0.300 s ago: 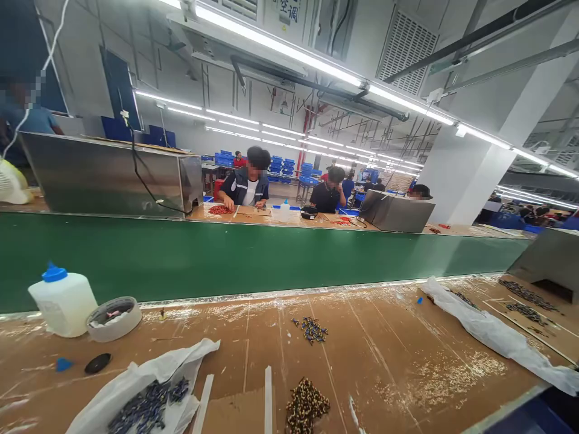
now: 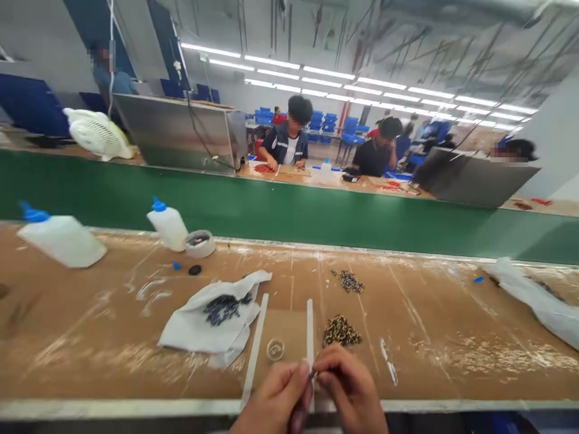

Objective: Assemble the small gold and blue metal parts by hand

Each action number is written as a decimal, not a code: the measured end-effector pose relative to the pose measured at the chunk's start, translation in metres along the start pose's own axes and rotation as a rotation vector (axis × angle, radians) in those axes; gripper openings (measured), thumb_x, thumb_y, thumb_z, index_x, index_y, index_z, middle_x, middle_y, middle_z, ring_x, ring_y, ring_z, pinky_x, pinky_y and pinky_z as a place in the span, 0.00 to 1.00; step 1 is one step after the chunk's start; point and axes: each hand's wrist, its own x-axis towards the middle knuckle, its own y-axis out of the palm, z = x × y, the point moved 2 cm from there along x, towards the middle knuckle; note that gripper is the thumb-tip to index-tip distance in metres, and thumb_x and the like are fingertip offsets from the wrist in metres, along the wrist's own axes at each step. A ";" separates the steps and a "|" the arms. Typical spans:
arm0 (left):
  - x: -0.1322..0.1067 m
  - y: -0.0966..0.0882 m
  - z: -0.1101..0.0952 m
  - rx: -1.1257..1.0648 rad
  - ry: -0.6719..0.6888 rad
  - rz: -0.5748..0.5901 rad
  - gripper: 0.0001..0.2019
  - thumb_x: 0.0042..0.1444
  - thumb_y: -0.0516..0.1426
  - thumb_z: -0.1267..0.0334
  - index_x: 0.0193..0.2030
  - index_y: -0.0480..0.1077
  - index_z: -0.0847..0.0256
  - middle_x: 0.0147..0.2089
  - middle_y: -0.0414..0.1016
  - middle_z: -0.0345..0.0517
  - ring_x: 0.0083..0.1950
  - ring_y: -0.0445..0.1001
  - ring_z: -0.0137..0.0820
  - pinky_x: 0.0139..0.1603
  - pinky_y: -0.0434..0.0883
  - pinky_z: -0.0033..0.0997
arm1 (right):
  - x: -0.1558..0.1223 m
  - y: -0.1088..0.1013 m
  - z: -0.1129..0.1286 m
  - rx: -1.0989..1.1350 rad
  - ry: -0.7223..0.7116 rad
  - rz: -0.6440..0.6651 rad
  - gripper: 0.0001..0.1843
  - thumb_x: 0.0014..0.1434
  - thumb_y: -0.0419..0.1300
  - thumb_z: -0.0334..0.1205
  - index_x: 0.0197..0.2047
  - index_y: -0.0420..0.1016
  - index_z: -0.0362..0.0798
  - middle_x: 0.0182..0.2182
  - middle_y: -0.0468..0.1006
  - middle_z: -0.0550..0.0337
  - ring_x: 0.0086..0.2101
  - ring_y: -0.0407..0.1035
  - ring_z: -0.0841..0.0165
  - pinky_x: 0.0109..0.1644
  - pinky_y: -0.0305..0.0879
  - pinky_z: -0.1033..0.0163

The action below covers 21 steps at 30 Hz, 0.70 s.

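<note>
My left hand (image 2: 275, 401) and my right hand (image 2: 350, 392) meet at the near edge of the brown worktable (image 2: 113, 337). Their fingertips pinch together on a tiny dark part (image 2: 312, 374), too small to name. Just beyond them lies a heap of small gold-and-black parts (image 2: 341, 330), a clear little ring (image 2: 275, 349) and two white strips (image 2: 310, 325). A white bag with dark blue parts (image 2: 221, 308) lies to the left. A smaller pile of blue parts (image 2: 348, 280) sits further back.
Two white bottles with blue caps (image 2: 168, 225) (image 2: 58, 239) and a tape roll (image 2: 199, 243) stand at the left. A green conveyor belt (image 2: 316, 220) runs behind the table. A white bag (image 2: 538, 301) lies at right. People work across the belt (image 2: 287, 141).
The view has tilted down and shifted left. Both my hands have come into sight at the bottom edge, pinched together; a second bottle now shows at the left.
</note>
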 end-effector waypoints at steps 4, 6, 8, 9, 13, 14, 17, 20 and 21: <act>-0.004 0.008 -0.010 0.072 0.099 0.067 0.32 0.63 0.40 0.34 0.27 0.63 0.61 0.19 0.59 0.36 0.20 0.58 0.25 0.23 0.57 0.26 | -0.009 -0.006 0.014 0.029 0.251 -0.068 0.09 0.63 0.62 0.45 0.36 0.78 0.49 0.32 0.77 0.57 0.32 0.71 0.69 0.36 0.68 0.67; -0.007 0.007 -0.018 0.277 0.219 0.020 0.29 0.68 0.40 0.41 0.29 0.64 0.62 0.23 0.63 0.39 0.24 0.62 0.27 0.27 0.58 0.27 | -0.010 -0.008 0.018 0.051 0.306 -0.094 0.10 0.62 0.63 0.46 0.37 0.78 0.48 0.32 0.77 0.57 0.31 0.71 0.69 0.34 0.69 0.67; -0.010 0.007 -0.024 0.463 0.349 -0.008 0.24 0.70 0.42 0.47 0.33 0.66 0.62 0.29 0.69 0.43 0.31 0.66 0.30 0.33 0.59 0.29 | -0.012 -0.009 0.019 0.074 0.350 -0.117 0.10 0.62 0.63 0.47 0.38 0.78 0.48 0.32 0.77 0.57 0.30 0.71 0.68 0.33 0.69 0.67; -0.011 0.006 -0.025 0.526 0.403 -0.012 0.21 0.71 0.42 0.51 0.35 0.66 0.62 0.32 0.71 0.44 0.34 0.67 0.31 0.35 0.60 0.29 | -0.013 -0.009 0.018 0.085 0.368 -0.126 0.11 0.62 0.63 0.47 0.38 0.78 0.48 0.32 0.78 0.57 0.31 0.71 0.68 0.33 0.70 0.67; -0.010 0.006 -0.023 0.631 0.519 -0.029 0.15 0.71 0.44 0.61 0.34 0.64 0.61 0.34 0.71 0.45 0.35 0.68 0.31 0.35 0.58 0.29 | -0.016 -0.008 0.017 0.099 0.397 -0.140 0.10 0.61 0.64 0.46 0.38 0.78 0.48 0.32 0.78 0.57 0.32 0.72 0.68 0.35 0.71 0.66; -0.009 0.005 -0.023 0.640 0.541 -0.037 0.15 0.70 0.44 0.62 0.33 0.64 0.61 0.32 0.70 0.43 0.33 0.67 0.30 0.34 0.58 0.29 | -0.016 -0.008 0.017 0.096 0.395 -0.137 0.09 0.61 0.64 0.46 0.38 0.78 0.48 0.33 0.78 0.56 0.32 0.72 0.68 0.35 0.71 0.66; -0.006 0.004 -0.024 0.626 0.588 -0.017 0.15 0.69 0.46 0.66 0.29 0.62 0.61 0.27 0.67 0.40 0.29 0.64 0.28 0.31 0.56 0.28 | -0.015 -0.008 0.021 0.102 0.358 -0.110 0.08 0.61 0.64 0.44 0.37 0.78 0.48 0.32 0.76 0.56 0.31 0.71 0.68 0.35 0.71 0.65; -0.006 0.002 -0.024 0.608 0.598 0.021 0.15 0.66 0.47 0.71 0.27 0.62 0.61 0.25 0.65 0.38 0.26 0.62 0.26 0.30 0.55 0.28 | -0.013 -0.008 0.026 0.109 0.303 -0.050 0.08 0.63 0.62 0.42 0.33 0.75 0.48 0.30 0.73 0.58 0.31 0.68 0.69 0.34 0.68 0.66; -0.006 0.002 -0.023 0.611 0.605 0.028 0.14 0.65 0.47 0.72 0.27 0.62 0.61 0.24 0.64 0.38 0.26 0.61 0.26 0.30 0.55 0.28 | -0.013 -0.008 0.027 0.108 0.290 -0.026 0.08 0.64 0.61 0.41 0.33 0.74 0.48 0.30 0.72 0.58 0.30 0.67 0.69 0.33 0.67 0.66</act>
